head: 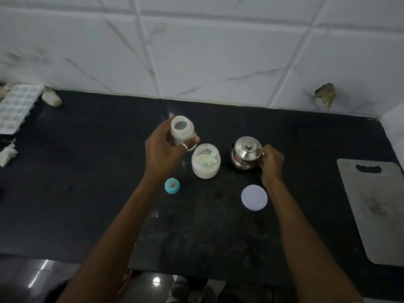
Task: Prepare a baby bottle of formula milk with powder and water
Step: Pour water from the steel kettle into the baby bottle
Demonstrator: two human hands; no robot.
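Holding the open baby bottle (182, 132) upright above the counter (87, 193), the left hand (162, 153) curled its fingers (193, 140) round it; the right hand (271, 162) gripped the handle of the kettle (246, 153), whose spout faced left toward the bottle.

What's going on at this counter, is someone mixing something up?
A person is making up a baby's feed. Their left hand holds the open bottle, and their right hand grips the handle of a small lidded steel kettle standing on the black counter. Between them stands an open jar of powder with a green scoop inside. The blue-ringed teat and the jar's lid lie on the counter nearby.
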